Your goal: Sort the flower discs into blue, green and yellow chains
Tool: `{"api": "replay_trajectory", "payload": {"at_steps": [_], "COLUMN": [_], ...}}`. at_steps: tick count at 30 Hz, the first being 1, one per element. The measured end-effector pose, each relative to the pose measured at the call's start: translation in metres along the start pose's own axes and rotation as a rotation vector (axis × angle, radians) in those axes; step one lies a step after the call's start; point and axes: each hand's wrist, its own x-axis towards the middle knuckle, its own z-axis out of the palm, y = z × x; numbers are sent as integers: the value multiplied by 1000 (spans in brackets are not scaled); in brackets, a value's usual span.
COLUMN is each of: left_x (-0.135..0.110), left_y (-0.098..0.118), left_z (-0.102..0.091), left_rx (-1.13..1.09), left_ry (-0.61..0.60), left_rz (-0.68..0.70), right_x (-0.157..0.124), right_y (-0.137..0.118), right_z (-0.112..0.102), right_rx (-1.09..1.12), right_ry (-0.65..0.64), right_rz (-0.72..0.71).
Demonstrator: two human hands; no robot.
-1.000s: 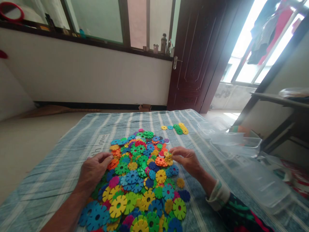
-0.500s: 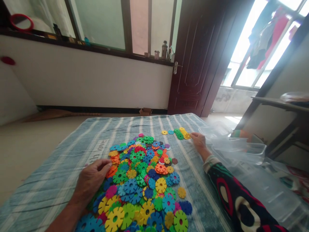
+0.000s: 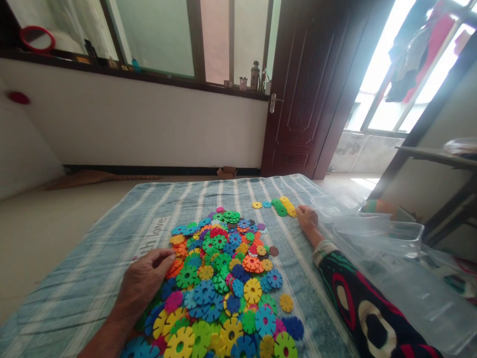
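Note:
A heap of colourful plastic snowflake discs [image 3: 208,293], notched round their rims and holed in the middle, lies on a striped blue cloth [image 3: 108,233]. My left hand [image 3: 147,273] rests at the heap's left side, thumb and fingers drawn together beside some orange discs [image 3: 178,253]; its fingertips partly hide what they touch. Beyond the heap, my right hand [image 3: 307,219] is closed with its fingertips at the near end of a slanting row of yellow discs [image 3: 286,204]. Alongside runs a row of green discs [image 3: 279,207], then a single blue disc [image 3: 267,204] and a yellow disc [image 3: 257,205].
Clear plastic boxes [image 3: 387,233] stand to the right of my right forearm. A dark red door [image 3: 298,99] and a window ledge [image 3: 167,82] with a flask [image 3: 255,75] are behind. A small cardboard box [image 3: 227,172] sits on the floor past the cloth's far edge.
The view has shifted slightly. My right hand's fingertips have edged back a little from the end yellow disc. My left hand stays beside the heap.

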Motion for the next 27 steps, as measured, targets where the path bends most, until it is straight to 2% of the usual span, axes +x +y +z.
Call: {"api": "replay_trajectory", "payload": {"at_steps": [7, 12, 19, 27], "left_x": [0, 0, 4, 3], "left_y": [-5, -6, -9, -5], "left_z": [0, 0, 1, 1], "left_rx": [9, 25, 108, 132], "left_ry": [-16, -26, -51, -89], "left_rz": [13, 1, 50, 9], "right_x": [-12, -17, -18, -17], "right_y": [1, -9, -22, -26], "right_z": [-6, -12, -15, -16], "right_rx": [-144, -314, -359, -388], "right_ry": [-44, -125, -148, -159], "right_rz": [-51, -93, -33, -37]}}
